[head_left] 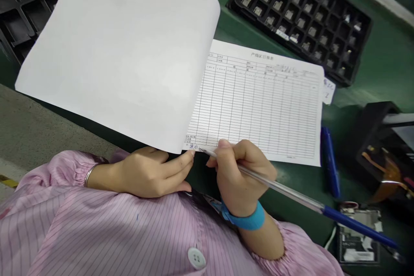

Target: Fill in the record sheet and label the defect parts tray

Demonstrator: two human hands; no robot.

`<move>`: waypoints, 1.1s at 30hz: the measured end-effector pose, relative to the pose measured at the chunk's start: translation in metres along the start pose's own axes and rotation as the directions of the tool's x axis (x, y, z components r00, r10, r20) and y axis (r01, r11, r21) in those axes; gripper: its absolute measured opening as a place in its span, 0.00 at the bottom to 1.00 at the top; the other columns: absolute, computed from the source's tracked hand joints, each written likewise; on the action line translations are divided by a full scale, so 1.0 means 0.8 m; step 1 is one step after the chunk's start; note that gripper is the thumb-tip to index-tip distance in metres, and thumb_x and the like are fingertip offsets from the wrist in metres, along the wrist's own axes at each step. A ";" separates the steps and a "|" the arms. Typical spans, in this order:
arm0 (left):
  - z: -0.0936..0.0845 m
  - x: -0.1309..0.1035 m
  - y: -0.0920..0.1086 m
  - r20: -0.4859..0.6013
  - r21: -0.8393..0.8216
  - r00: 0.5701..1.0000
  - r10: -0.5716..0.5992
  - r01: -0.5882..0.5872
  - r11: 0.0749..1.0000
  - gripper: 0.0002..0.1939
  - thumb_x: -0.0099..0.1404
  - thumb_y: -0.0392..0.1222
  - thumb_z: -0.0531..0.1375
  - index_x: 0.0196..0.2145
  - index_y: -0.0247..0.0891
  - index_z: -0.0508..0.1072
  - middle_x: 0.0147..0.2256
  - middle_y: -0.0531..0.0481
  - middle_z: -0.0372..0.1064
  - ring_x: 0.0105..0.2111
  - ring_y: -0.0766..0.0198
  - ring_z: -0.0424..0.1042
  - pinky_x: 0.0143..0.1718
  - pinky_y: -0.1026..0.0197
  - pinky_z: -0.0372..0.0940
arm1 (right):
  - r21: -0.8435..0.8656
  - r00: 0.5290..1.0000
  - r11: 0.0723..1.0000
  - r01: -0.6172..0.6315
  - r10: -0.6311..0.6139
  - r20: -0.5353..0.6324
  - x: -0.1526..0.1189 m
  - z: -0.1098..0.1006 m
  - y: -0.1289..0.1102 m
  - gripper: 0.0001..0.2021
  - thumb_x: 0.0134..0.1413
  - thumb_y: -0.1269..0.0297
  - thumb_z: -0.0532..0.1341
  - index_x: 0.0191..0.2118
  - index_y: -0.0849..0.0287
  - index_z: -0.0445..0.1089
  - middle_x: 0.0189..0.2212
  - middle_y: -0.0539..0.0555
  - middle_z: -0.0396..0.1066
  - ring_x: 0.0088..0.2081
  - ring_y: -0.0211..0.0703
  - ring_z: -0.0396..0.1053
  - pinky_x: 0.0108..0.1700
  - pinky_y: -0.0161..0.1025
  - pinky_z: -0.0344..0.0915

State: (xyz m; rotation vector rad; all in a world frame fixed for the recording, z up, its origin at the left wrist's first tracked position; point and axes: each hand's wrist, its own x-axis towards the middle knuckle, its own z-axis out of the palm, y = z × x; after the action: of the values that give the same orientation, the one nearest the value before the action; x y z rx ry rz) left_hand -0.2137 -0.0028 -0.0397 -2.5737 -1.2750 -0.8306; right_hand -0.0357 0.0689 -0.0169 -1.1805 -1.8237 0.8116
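Pinching pen (291, 194) aslant, right hand (237, 187) curled

A strip of counter (246, 35) is running free between form (258, 103) and black tray (357, 57); a curled page (123, 60) is blocking the left, a blue marker (330, 161) the right.

A slanted clear pen (293, 194) meets a gridded form (258, 108).

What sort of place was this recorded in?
Probably an electronics assembly or inspection bench: a black compartment tray holds many small parts, an electronic-looking module sits at lower right, and a printed grid form is being filled in.
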 end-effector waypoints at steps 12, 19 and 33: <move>-0.002 0.000 0.000 0.028 0.003 1.000 0.003 -0.003 1.000 0.21 0.65 0.53 0.58 0.47 0.33 0.74 0.51 0.49 0.70 0.28 0.68 0.72 0.23 0.64 0.68 | 0.001 1.000 1.000 -0.016 0.016 -0.014 0.000 0.001 -0.001 0.17 0.55 0.76 0.59 0.18 0.59 0.56 0.13 0.43 0.61 0.15 0.29 0.59 0.17 0.30 0.58; -0.003 0.000 0.001 0.047 0.012 0.999 -0.004 0.004 1.000 0.21 0.64 0.53 0.59 0.47 0.33 0.74 0.51 0.50 0.69 0.26 0.69 0.71 0.22 0.64 0.67 | -0.011 0.992 0.999 -0.031 0.029 -0.123 -0.003 0.002 -0.002 0.19 0.53 0.76 0.59 0.16 0.58 0.55 0.12 0.43 0.58 0.13 0.30 0.57 0.16 0.32 0.54; -0.007 0.004 0.015 0.023 0.008 0.997 -0.071 0.071 0.997 0.20 0.61 0.51 0.62 0.45 0.32 0.76 0.49 0.51 0.71 0.22 0.70 0.66 0.19 0.64 0.63 | -0.540 0.998 0.840 -0.048 0.024 -0.052 0.001 -0.132 0.090 0.21 0.64 0.59 0.51 0.60 0.57 0.56 0.61 0.60 0.59 0.63 0.51 0.56 0.64 0.59 0.48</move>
State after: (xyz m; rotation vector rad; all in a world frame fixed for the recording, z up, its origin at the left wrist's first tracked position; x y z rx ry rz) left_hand -0.2055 -0.0103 -0.0319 -2.5537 -1.3812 -0.8095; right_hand 0.0866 0.1050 -0.0264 -1.5714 -2.0685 0.2756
